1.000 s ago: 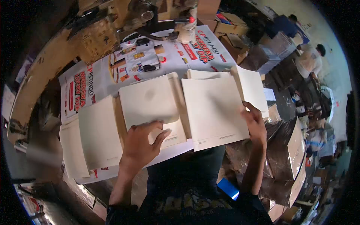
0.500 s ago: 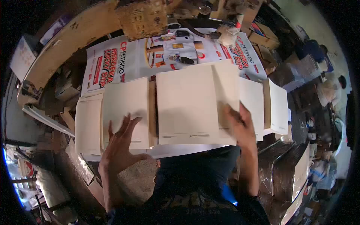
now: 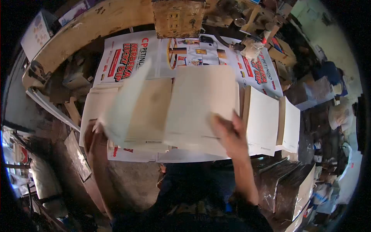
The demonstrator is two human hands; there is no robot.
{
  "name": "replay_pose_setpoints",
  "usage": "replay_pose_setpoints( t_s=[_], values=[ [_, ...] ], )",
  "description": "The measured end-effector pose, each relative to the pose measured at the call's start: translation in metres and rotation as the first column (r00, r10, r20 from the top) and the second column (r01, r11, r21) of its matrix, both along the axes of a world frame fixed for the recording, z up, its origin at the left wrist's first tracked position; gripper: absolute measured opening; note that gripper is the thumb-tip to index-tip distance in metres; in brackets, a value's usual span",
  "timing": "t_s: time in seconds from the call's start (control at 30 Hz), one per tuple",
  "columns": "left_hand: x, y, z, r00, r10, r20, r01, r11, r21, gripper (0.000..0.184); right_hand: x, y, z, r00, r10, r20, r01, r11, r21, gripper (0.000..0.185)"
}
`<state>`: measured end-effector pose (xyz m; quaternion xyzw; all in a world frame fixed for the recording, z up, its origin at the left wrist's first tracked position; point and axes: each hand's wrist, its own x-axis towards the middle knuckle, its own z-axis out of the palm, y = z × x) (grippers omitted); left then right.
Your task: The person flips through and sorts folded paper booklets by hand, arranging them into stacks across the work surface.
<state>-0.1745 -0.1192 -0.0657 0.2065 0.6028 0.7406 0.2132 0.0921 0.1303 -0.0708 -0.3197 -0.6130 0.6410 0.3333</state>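
Note:
My left hand (image 3: 94, 135) is closed on the lower left edge of a cream paper sheet (image 3: 127, 104), which is lifted, curved and blurred by motion. Beneath it lies a paper stack (image 3: 150, 116) with a small printed line along its bottom. My right hand (image 3: 230, 133), smeared somewhat, grips the lower right part of another paper sheet (image 3: 199, 100). That sheet is blurred too and covers whatever is directly below it. To the right of this hand stand two more paper stacks, a nearer one (image 3: 262, 121) and an outer one (image 3: 290, 123).
Under the stacks is a printed poster (image 3: 154, 42) spread over the table. A worn yellowish box (image 3: 179, 19) stands at the back. Plastic-wrapped cartons (image 3: 284, 189) are at the lower right, and a person (image 3: 340, 112) is at the far right.
My left hand has moved left and closed on a sheet, which is now raised. My right hand has shifted left with its sheet. The whole view has swung slightly.

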Motion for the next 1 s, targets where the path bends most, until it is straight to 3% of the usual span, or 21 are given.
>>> replay_pose_setpoints(
  t_s=[0.03, 0.13, 0.17, 0.2, 0.27, 0.3, 0.33, 0.37, 0.4, 0.43, 0.47, 0.53, 0.63, 0.67, 0.73, 0.8, 0.87, 0.9, 0.93, 0.97, 1.0],
  values=[
    [-0.011, -0.007, -0.022, 0.956, 0.081, 0.282, -0.173, 0.932, 0.318, 0.031, -0.012, -0.012, -0.002, 0.999, 0.024, -0.032, -0.024, 1.0, -0.017, 0.044],
    [-0.043, -0.01, -0.037, 0.951, -0.231, 0.206, 0.133, 0.905, 0.404, 0.038, -0.062, -0.032, -0.012, 0.95, 0.256, -0.181, -0.273, 0.959, -0.078, 0.057],
    [-0.015, 0.016, -0.004, 0.941, -0.048, -0.335, 0.031, 0.998, -0.053, 0.041, -0.077, -0.041, -0.02, 0.938, 0.329, -0.112, -0.339, 0.937, -0.089, 0.058],
    [-0.032, 0.018, -0.02, 0.88, -0.002, -0.474, -0.216, 0.888, -0.405, 0.039, -0.092, -0.047, -0.029, 0.919, 0.391, -0.044, -0.393, 0.913, -0.105, 0.058],
    [-0.03, 0.023, -0.018, 0.415, -0.226, -0.881, -0.523, 0.733, -0.434, 0.035, -0.118, -0.06, -0.051, 0.856, 0.517, 0.017, -0.515, 0.854, -0.075, 0.059],
    [-0.041, 0.019, -0.02, 0.529, -0.277, -0.802, -0.427, 0.73, -0.534, 0.031, -0.128, -0.068, -0.053, 0.873, 0.488, -0.006, -0.488, 0.873, 0.01, 0.057],
    [-0.057, 0.01, -0.024, 0.808, -0.162, -0.566, -0.188, 0.841, -0.508, 0.028, -0.13, -0.07, -0.054, 0.888, 0.46, -0.026, -0.456, 0.885, 0.095, 0.055],
    [-0.039, 0.016, 0.003, 0.854, -0.171, -0.491, -0.151, 0.822, -0.549, 0.037, -0.116, -0.068, -0.029, 0.862, 0.507, -0.024, -0.507, 0.862, -0.009, 0.053],
    [-0.071, -0.004, -0.014, 0.854, -0.235, -0.464, 0.039, 0.918, -0.394, 0.052, -0.102, -0.068, -0.003, 0.829, 0.558, -0.031, -0.557, 0.823, -0.114, 0.052],
    [0.013, 0.025, 0.06, 0.951, 0.069, -0.302, -0.196, 0.887, -0.417, 0.062, -0.102, -0.065, -0.007, 0.793, 0.568, -0.222, -0.605, 0.777, -0.172, 0.048],
    [-0.006, 0.004, 0.033, 0.95, 0.141, -0.28, -0.173, 0.98, -0.094, 0.067, -0.087, -0.059, 0.008, 0.815, 0.533, -0.225, -0.572, 0.801, -0.174, 0.048],
    [0.006, 0.025, 0.043, 0.958, 0.034, -0.284, -0.095, 0.974, -0.204, 0.068, -0.049, -0.051, 0.051, 0.752, 0.556, -0.353, -0.626, 0.77, -0.121, 0.048],
    [0.056, 0.052, 0.068, 0.948, -0.161, -0.275, 0.002, 0.865, -0.501, 0.072, -0.03, -0.047, 0.03, 0.86, 0.389, -0.331, -0.422, 0.906, -0.033, 0.053],
    [0.105, 0.074, 0.075, 0.975, 0.014, -0.223, -0.083, 0.949, -0.303, 0.07, -0.015, -0.042, 0.03, 0.88, 0.302, -0.366, -0.344, 0.938, -0.052, 0.059],
    [0.115, 0.091, 0.075, 0.884, -0.235, -0.405, 0.12, 0.95, -0.289, 0.068, 0.031, -0.03, 0.047, 0.969, -0.027, -0.245, 0.053, 0.993, 0.102, 0.062],
    [0.138, 0.122, 0.073, 0.868, -0.33, -0.372, 0.238, 0.932, -0.272, 0.068, 0.079, -0.018, 0.047, 0.993, -0.029, -0.111, 0.022, 0.998, -0.064, 0.058],
    [0.17, 0.156, 0.064, 0.817, -0.496, -0.293, 0.443, 0.867, -0.229, 0.068, 0.124, -0.014, 0.046, 0.978, 0.071, -0.199, -0.084, 0.995, -0.06, 0.057],
    [0.185, 0.171, 0.055, 0.78, -0.57, -0.256, 0.535, 0.821, -0.197, 0.068, 0.139, -0.017, 0.037, 0.964, -0.075, -0.255, 0.038, 0.988, -0.147, 0.047],
    [0.197, 0.183, 0.036, 0.815, -0.58, 0.01, 0.578, 0.81, -0.103, 0.066, 0.154, -0.02, 0.029, 0.93, -0.218, -0.296, 0.148, 0.959, -0.241, 0.038],
    [0.196, 0.213, -0.006, 0.695, -0.713, -0.093, 0.716, 0.673, 0.188, 0.063, 0.179, -0.022, 0.028, 0.935, -0.327, -0.14, 0.295, 0.933, -0.206, 0.03],
    [0.22, 0.241, 0.023, 0.535, -0.843, 0.053, 0.82, 0.533, 0.208, 0.051, 0.206, -0.021, 0.031, 0.903, -0.43, 0.015, 0.427, 0.892, -0.148, 0.022]
  ],
)
